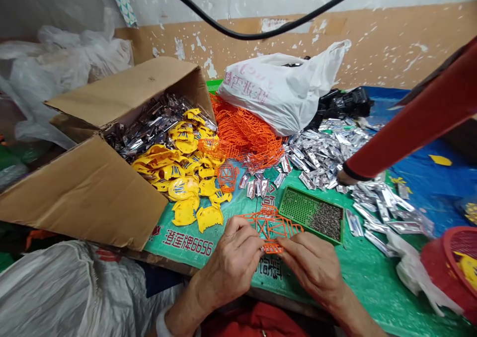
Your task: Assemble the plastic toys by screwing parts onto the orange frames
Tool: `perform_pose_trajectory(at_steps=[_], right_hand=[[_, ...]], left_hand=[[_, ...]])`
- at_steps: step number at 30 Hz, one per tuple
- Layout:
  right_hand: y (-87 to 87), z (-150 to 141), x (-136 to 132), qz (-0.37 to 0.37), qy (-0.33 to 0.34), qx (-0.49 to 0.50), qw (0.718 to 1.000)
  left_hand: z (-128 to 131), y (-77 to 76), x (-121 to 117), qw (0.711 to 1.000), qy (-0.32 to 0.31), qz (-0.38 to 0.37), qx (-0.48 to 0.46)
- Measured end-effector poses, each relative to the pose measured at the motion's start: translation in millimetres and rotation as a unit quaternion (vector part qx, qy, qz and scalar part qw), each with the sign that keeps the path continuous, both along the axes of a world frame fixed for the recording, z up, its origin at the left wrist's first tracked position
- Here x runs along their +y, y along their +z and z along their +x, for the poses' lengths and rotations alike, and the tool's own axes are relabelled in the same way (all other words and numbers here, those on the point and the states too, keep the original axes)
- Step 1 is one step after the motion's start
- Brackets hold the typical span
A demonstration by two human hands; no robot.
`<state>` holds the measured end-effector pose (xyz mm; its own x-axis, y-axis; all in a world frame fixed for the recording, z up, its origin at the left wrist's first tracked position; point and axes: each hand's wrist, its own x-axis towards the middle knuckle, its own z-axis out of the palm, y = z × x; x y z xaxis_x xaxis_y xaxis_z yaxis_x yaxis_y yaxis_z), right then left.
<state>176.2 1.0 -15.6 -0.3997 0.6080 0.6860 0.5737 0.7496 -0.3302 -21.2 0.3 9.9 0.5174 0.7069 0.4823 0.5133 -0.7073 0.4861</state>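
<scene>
The left hand's grip (pixel 240 251) is pinched closed and the right hand's grip (pixel 306 258) nearly so, both on an orange plastic frame (pixel 274 226) just beside the green tray (pixel 296 203).

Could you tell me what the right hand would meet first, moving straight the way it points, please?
The orange frame, already at the right hand; beyond it, probably the left hand, though depth is unclear.

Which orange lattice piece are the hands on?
The nearest orange piece, between the left hand and right hand; the other orange pieces lie farther back, untouched.
</scene>
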Motion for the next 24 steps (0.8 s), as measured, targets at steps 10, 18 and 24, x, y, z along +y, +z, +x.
perform_pose_trajectory(at_steps=[10,18,24], right_hand=[[5.0,-3.0,-2.6,0.045,-0.02,-0.038,0.998],[7.3,-5.4,-5.0,0.024,-0.031,-0.046,0.998],[18.2,-3.9,1.8,-0.035,0.023,-0.028,0.999]], left_hand=[[-8.0,0.2,-1.6,0.998,0.009,0.051,-0.032],[4.1,15.8,-4.9,0.987,0.081,0.071,0.116],[8.3,29.1,-3.4,0.988,-0.021,-0.027,0.149]])
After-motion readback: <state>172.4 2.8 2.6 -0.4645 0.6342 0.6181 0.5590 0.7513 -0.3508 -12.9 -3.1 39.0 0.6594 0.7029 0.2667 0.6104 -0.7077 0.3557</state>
